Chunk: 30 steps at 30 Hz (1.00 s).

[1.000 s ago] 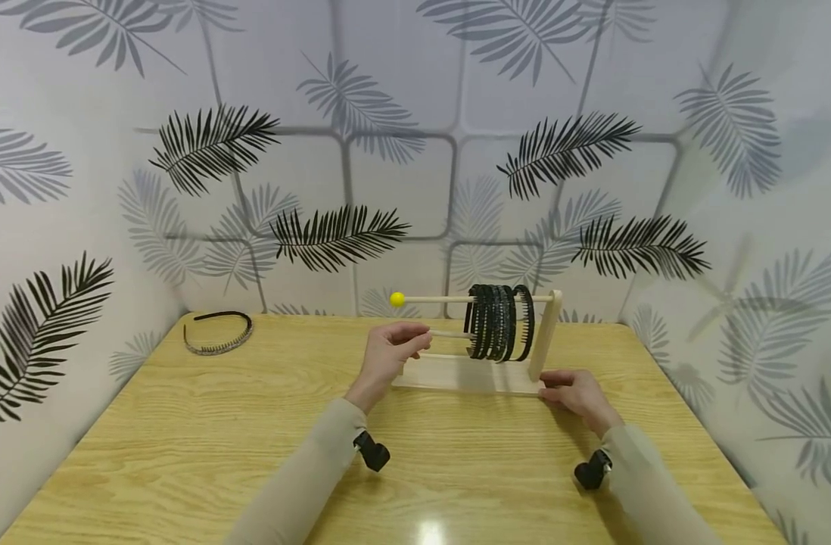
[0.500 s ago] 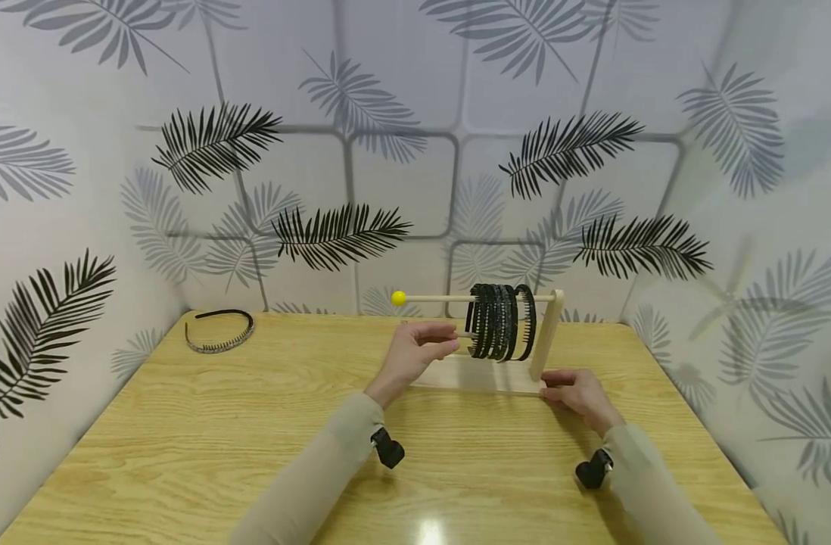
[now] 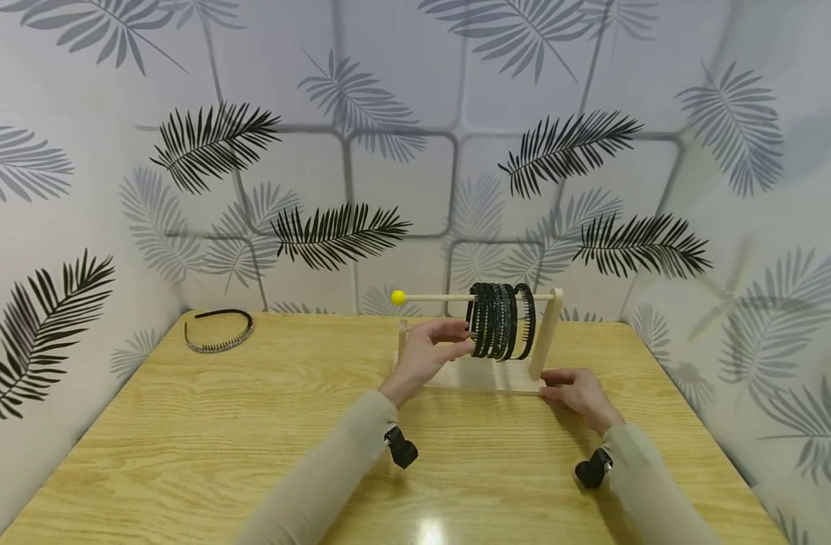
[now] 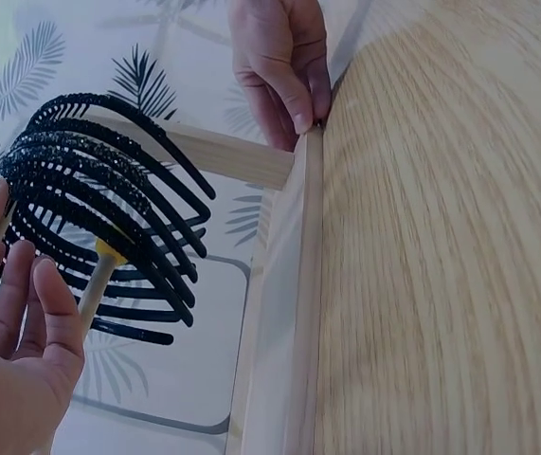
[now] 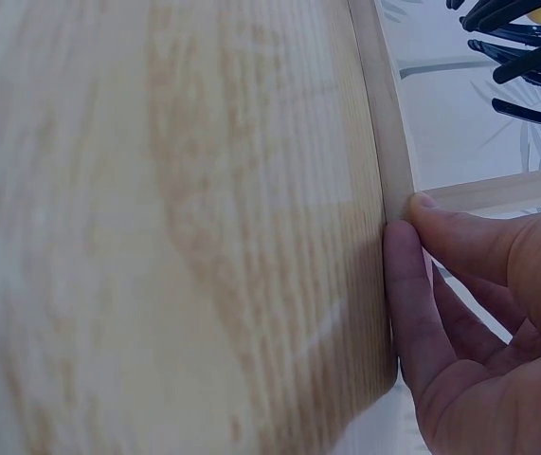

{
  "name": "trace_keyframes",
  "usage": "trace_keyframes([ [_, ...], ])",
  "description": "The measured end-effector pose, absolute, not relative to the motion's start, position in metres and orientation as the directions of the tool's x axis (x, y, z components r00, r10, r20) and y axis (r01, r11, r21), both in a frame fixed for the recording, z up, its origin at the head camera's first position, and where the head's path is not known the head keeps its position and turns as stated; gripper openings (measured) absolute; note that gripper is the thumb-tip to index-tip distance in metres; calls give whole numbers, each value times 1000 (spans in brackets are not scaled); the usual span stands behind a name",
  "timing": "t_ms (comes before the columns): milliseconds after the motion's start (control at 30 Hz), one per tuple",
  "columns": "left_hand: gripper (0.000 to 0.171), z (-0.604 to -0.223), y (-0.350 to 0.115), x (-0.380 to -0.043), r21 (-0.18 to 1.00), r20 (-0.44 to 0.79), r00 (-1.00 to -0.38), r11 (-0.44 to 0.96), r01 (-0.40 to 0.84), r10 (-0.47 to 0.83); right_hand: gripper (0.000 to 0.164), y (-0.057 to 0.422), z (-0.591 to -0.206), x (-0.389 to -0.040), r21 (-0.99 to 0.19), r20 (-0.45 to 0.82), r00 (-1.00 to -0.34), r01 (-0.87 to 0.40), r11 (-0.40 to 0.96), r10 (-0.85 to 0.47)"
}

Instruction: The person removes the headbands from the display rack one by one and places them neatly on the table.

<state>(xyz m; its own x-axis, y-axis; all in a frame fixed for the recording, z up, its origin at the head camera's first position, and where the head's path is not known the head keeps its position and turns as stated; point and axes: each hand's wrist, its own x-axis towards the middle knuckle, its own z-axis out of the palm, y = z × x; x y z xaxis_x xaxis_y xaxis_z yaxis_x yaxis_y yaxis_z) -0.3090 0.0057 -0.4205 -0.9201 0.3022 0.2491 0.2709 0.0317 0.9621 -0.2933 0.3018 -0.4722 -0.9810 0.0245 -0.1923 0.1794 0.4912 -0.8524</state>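
Right of centre, I am apparently bunching headbands (image 3: 493,322), loose-fingered left hand (image 3: 425,352) touching them, right hand (image 3: 580,395) pinching the stand (image 3: 546,338), the next move likely calling for gentle rightward pressure.

The worktop (image 3: 252,424) is honey-yellow with wavy wood grain. The rack (image 3: 549,333) is pale, plain wood, its left end a bright yellow ball (image 3: 398,297). The headbands (image 3: 495,322) on it are black, some speckled with glitter; the lone headband (image 3: 219,349) at far left is black and silvery. The whitish wall (image 3: 415,189) is patterned with black and grey fronds.
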Motion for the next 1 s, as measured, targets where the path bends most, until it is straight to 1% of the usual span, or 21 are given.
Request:
trace_keyframes([
  [233, 37, -418, 14, -306, 960, 267, -915, 1, 280, 301, 45, 302, -474, -295, -858, -180, -983, 166, 487, 19],
  [400, 38, -420, 20, -306, 966, 251, -923, -7, 260, 290, 46, 304, -474, -294, -865, -167, -986, 148, 480, 3],
  [567, 35, -420, 24, -306, 966, 253, -928, -21, 257, 273, 46, 302, -473, -292, -865, -173, -985, 155, 477, 6],
  [800, 29, -420, 24, -306, 963, 264, -924, -13, 271, 276, 45, 302, -473, -294, -861, -181, -983, 165, 480, 14],
  [1000, 28, -419, 21, -306, 965, 248, -934, 18, 261, 258, 44, 303, -474, -294, -860, -179, -984, 168, 483, 24],
])
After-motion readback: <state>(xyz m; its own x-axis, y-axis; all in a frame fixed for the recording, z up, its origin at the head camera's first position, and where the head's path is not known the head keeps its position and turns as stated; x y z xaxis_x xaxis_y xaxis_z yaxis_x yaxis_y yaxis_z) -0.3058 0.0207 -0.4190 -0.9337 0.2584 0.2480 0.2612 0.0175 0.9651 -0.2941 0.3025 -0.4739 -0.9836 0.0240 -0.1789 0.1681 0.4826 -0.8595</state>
